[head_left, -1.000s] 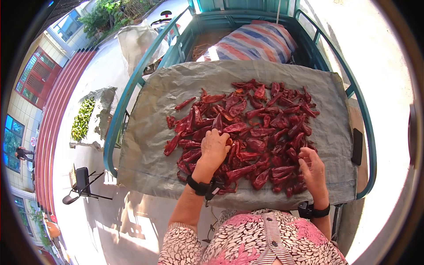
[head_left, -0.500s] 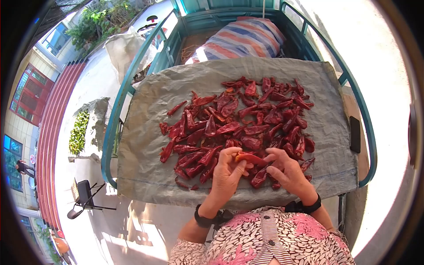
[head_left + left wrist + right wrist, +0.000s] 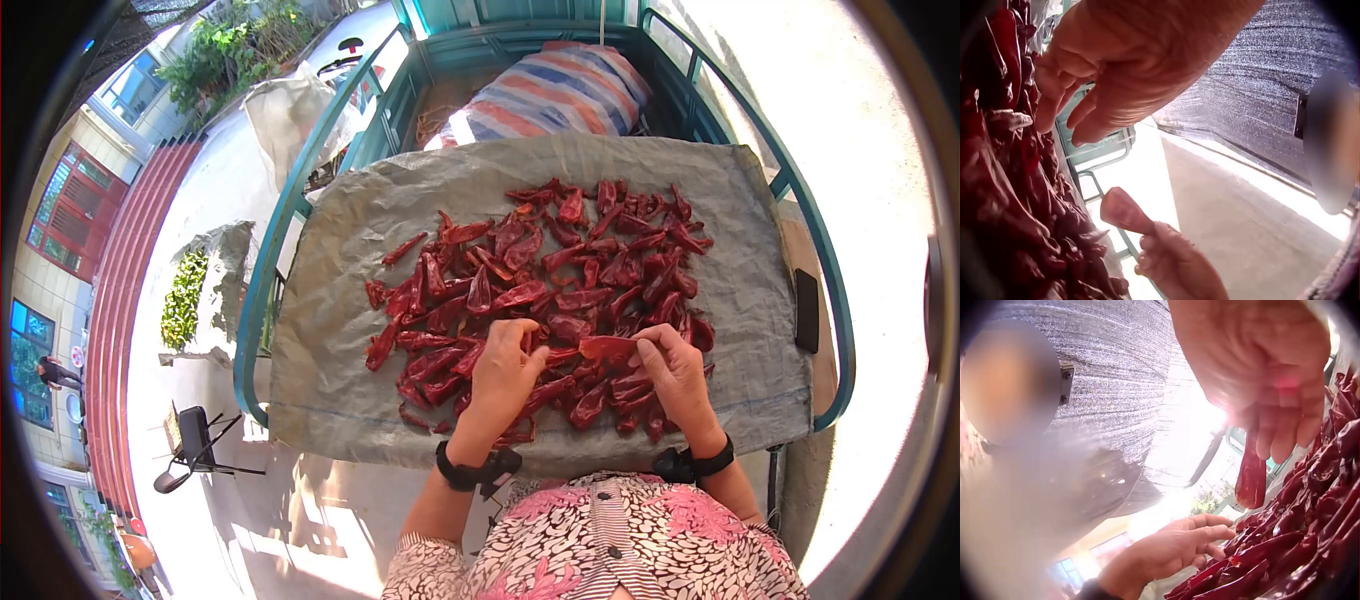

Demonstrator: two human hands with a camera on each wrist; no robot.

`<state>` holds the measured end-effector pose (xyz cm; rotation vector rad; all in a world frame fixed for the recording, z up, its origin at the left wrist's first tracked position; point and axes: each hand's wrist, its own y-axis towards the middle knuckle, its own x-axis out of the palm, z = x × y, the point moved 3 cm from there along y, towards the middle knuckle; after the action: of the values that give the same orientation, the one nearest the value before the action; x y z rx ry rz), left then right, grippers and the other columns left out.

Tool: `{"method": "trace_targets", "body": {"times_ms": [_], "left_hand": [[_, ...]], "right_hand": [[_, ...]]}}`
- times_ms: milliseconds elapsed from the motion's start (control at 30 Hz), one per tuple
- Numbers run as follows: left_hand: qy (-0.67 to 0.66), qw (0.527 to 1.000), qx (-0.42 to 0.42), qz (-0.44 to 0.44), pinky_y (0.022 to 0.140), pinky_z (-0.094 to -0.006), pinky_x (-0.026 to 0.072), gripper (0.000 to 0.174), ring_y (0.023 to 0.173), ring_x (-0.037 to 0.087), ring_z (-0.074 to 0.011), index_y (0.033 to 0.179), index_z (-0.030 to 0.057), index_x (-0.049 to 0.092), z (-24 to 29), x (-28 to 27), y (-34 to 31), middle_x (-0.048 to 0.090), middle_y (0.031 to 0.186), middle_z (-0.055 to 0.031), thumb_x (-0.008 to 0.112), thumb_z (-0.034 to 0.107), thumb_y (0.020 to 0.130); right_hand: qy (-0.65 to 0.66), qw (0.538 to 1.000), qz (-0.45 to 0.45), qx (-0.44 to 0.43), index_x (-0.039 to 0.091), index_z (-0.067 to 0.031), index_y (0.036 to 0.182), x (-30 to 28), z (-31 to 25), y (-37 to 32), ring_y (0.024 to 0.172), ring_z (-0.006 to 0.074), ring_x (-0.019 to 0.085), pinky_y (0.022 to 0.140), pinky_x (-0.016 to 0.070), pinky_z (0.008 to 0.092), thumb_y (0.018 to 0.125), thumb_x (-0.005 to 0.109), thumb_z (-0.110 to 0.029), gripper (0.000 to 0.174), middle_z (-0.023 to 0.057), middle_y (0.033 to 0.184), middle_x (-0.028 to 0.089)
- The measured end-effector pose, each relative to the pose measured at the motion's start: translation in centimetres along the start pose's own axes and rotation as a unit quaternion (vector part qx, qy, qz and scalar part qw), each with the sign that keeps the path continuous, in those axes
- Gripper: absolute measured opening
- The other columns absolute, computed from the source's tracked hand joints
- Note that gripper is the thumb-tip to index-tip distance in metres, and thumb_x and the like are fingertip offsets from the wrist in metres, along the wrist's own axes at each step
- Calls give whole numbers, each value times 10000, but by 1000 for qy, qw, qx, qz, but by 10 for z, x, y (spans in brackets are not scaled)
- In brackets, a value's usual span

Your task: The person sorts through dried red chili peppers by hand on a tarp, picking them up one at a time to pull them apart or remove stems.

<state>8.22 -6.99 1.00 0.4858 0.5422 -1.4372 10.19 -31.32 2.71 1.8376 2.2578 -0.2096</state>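
Note:
Dried red peppers [image 3: 520, 250] lie spread in a loose layer on a grey woven sheet [image 3: 340, 230]. The right hand [image 3: 677, 380] pinches one red pepper [image 3: 606, 348] by its end, its broad part pointing left toward the other hand; this pepper [image 3: 1252, 478] hangs from the fingers in the right wrist view. Just above the near-left part of the layer is the left hand [image 3: 503, 380], its fingers loosely bent and holding nothing. In the left wrist view, the left hand [image 3: 1116, 69] shows a gap between its fingertips and the peppers beside them.
A teal metal rail [image 3: 262, 300] frames the sheet at both sides. Behind it lies a striped bundle [image 3: 560, 95]. A dark flat object [image 3: 806, 310] rests at the right edge. At the left stand a black chair [image 3: 195, 440] and a sheet with green produce [image 3: 183, 300].
Over the last second both hands came together with a pepper between them. Since then the left hand has let go and moved slightly left, while the right hand holds the pepper.

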Motion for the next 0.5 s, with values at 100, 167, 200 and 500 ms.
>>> {"method": "trace_targets", "body": {"times_ms": [100,167,200,500], "left_hand": [[91,984,92,120,780,-420,559,301,945,679,-327,1197,73,568,-24,3,26,563,1255,-112,660,119,914],[118,979,96,136,793,-443,570,355,991,671,-363,1263,79,541,-31,8,41,570,1267,-114,641,127,926],[128,977,97,136,795,-444,572,374,997,670,-364,1280,81,532,-33,11,47,569,1273,-116,641,127,925],[216,970,74,82,756,-423,556,384,923,673,-323,1250,78,577,-35,26,68,589,1092,-113,691,108,885]], "right_hand": [[-19,999,27,-21,627,-6,1117,-3,-10,14,756,84,644,661,534,237,1029,553,-104,151,70,889,703],[59,995,73,-43,617,-5,1162,5,-19,19,782,94,649,669,535,243,1021,555,-83,173,84,935,706],[60,995,60,-44,611,-4,1180,6,-21,20,791,98,650,673,535,246,1016,558,-73,186,89,950,705],[-10,997,-73,2,611,-7,1204,21,4,-4,758,96,637,681,528,250,969,616,-21,236,72,929,699]]}}
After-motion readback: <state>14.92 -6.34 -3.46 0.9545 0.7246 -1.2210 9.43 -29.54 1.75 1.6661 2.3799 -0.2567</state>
